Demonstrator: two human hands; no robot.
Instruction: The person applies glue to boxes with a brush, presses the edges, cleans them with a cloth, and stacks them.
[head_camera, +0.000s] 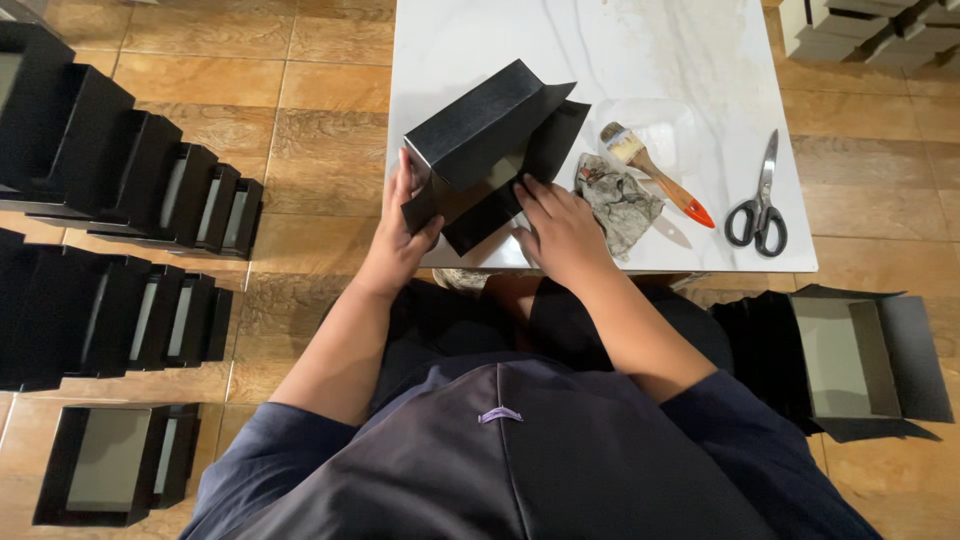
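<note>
Left hand (400, 225) gripping black paper-wrapped box (490, 150) at white marble surface (680, 60) near edge, right hand (560, 230) pressing flat on its flap, stained rag (620, 205), paintbrush (655, 172), scissors (760, 200) just right, finished black boxes (120, 180) rowed on floor left.

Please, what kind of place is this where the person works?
Probably a small hand workshop for making boxes, perhaps in a home. Both hands, left hand and right hand, fold a black box on a white table. A brush and scissors lie nearby, and finished boxes line the tiled floor.
</note>
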